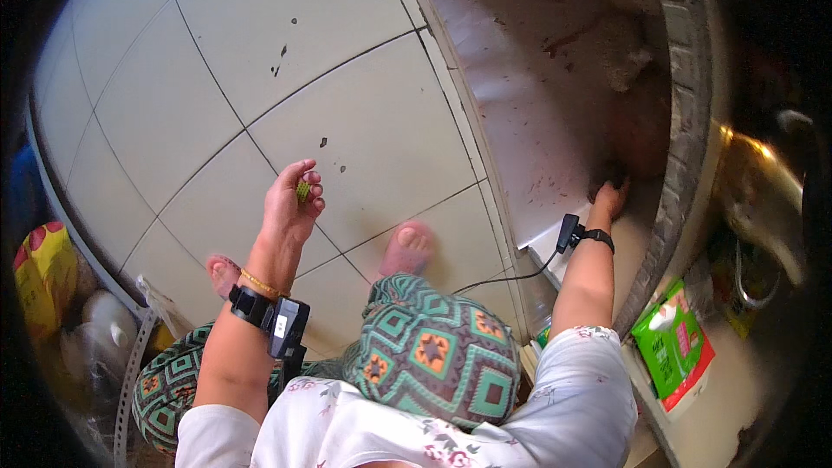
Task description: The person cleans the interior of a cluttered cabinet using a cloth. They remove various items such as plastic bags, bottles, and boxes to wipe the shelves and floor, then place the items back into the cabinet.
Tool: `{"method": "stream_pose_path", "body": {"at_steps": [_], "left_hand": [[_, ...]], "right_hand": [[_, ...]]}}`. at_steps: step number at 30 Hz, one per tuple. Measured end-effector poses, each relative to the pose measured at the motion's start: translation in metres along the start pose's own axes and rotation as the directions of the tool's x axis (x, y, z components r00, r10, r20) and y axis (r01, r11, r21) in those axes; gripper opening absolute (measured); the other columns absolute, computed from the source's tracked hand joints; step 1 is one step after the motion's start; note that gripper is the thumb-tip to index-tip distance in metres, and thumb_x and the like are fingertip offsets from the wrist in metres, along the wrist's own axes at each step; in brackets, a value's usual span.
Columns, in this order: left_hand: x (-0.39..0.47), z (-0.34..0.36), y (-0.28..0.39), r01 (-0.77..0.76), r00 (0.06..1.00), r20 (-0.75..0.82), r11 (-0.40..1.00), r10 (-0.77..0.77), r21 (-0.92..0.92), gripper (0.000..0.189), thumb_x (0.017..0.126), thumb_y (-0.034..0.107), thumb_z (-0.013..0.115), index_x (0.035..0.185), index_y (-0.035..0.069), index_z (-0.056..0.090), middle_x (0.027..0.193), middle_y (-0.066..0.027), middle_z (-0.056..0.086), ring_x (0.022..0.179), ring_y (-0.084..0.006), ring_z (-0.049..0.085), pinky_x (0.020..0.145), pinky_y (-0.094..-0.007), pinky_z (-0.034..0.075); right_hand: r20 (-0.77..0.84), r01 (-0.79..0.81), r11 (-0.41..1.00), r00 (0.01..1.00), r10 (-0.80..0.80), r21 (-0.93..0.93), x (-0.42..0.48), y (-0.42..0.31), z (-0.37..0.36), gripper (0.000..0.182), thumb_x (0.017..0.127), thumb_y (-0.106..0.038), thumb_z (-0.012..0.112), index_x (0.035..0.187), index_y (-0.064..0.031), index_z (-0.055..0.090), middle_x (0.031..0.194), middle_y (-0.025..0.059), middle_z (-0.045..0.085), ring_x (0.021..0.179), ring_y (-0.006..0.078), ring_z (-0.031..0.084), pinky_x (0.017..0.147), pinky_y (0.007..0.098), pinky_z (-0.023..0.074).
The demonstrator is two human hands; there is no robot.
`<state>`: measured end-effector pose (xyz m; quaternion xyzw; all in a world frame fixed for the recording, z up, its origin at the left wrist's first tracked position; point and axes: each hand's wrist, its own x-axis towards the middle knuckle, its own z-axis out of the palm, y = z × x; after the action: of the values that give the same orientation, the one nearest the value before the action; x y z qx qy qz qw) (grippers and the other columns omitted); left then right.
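Observation:
My left hand (294,201) is raised over the tiled floor, palm turned to the right. Its curled fingers hold a small yellow-green piece (303,191) with a dotted or mesh surface. Off to the right, my right hand (610,196) reaches down into a shadowed recess beneath a ledge. The fingertips meet a dark clump (604,175) there; shadow hides what it is and whether the fingers close on it. Below the hand lies a pale, smooth sheet (520,162) strewn with reddish-brown crumbs.
A worn edge (686,91) curves above the recess on the right. Beside it lie a green and red packet (676,344) and a shiny brass-coloured vessel (757,188). A cable (500,279) runs from my right wrist device. Bags, one yellow (45,279), crowd the left shelf.

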<state>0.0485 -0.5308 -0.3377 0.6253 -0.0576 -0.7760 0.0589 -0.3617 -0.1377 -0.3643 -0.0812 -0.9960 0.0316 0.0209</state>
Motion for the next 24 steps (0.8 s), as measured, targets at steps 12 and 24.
{"method": "stream_pose_path", "body": {"at_steps": [12, 24], "left_hand": [[-0.006, 0.032, -0.018, 0.055, 0.988, 0.141, 0.998, -0.06, 0.038, 0.016, 0.083, 0.024, 0.049, 0.09, 0.01, 0.052, 0.07, 0.0005, 0.051, 0.058, -0.0098, 0.046, 0.048, -0.0219, 0.036], [-0.007, 0.05, -0.016, 0.11, 0.951, 0.271, 0.982, -0.149, 0.152, 0.014, 0.083, 0.023, 0.049, 0.09, 0.011, 0.051, 0.069, 0.0011, 0.051, 0.058, -0.0101, 0.046, 0.048, -0.0219, 0.035]], "right_hand": [[0.105, 0.104, 0.994, 0.989, -0.1, -0.04, -0.018, 0.02, 0.036, 0.037, 0.079, -0.011, 0.044, 0.115, -0.0032, 0.047, 0.116, 0.0214, 0.048, 0.106, 0.0343, 0.046, 0.09, 0.0379, 0.0356], [0.166, 0.249, 0.904, 0.933, -0.321, 0.349, -0.252, 0.013, -0.015, 0.038, 0.067, 0.005, 0.044, 0.103, -0.0051, 0.052, 0.11, 0.0171, 0.049, 0.105, 0.0309, 0.044, 0.091, 0.0399, 0.0329]]}}
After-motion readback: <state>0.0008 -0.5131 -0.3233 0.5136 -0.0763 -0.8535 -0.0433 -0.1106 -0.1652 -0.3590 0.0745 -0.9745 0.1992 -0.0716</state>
